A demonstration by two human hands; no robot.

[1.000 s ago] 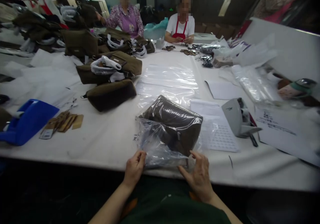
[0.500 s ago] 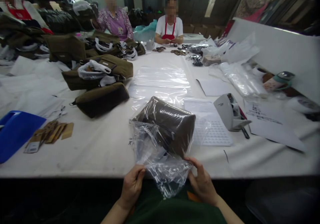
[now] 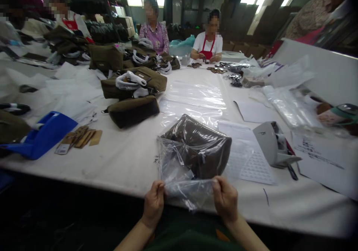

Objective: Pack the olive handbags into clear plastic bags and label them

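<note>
A dark brown bag (image 3: pixel 207 152) lies on the white-covered table inside a clear plastic bag (image 3: pixel 175 161). The plastic's open end faces me and hangs slightly over the table edge. My left hand (image 3: pixel 153 202) pinches the left corner of that end. Gripping the right corner is my right hand (image 3: pixel 226 198), its fingers closed on the film. Between both hands the plastic is pulled taut, with a loose flap drooping below. A printed sheet (image 3: pixel 251 165) lies partly under the plastic on the right.
Left of centre are stacked olive handbags (image 3: pixel 140 83), brown tags (image 3: pixel 84 137) and a blue tape dispenser (image 3: pixel 47 135). Flat plastic bags (image 3: pixel 195 94) lie ahead. At right stand a white tape dispenser (image 3: pixel 270 143) and a paper sheet (image 3: pixel 321 157). Co-workers (image 3: pixel 208 46) are across the table.
Both hands have shifted up to the plastic's end and now hold it tighter and straighter; the drooping flap has become shorter. My view has turned left.
</note>
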